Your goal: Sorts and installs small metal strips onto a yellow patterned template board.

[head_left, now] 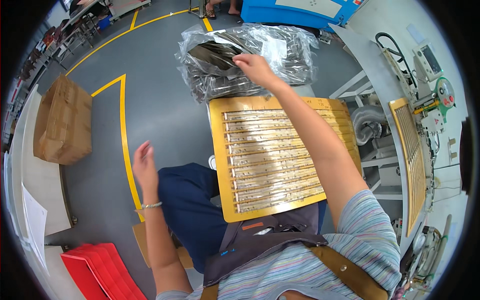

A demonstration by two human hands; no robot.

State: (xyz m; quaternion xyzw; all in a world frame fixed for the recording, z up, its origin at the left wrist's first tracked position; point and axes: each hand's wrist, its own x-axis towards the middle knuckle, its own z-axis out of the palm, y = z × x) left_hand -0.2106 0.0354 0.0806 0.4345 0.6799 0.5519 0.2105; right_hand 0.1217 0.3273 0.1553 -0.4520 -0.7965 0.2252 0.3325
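My right hand [255,69] reaches over a clear plastic bag [300,47] with dark, flat, fabric-like pieces [212,56] inside. Its fingertips are pinched together at the bag's opening, by those pieces; what lies between them is too small to make out. Under my right forearm, a yellow board [218,165] with rows of long slots and shiny clear strips rests partly above my lap. My left hand [145,167] hangs in the air left of my knee, fingers loosely apart and holding nothing.
On the right stands a white worktable with a second slotted board [412,170] and machine controls [444,95]. A grey flexible hose [367,125] runs beneath it. At left are a cardboard box [65,120] and red folded panels [102,270]. Blue equipment [300,12] stands beyond the bag.
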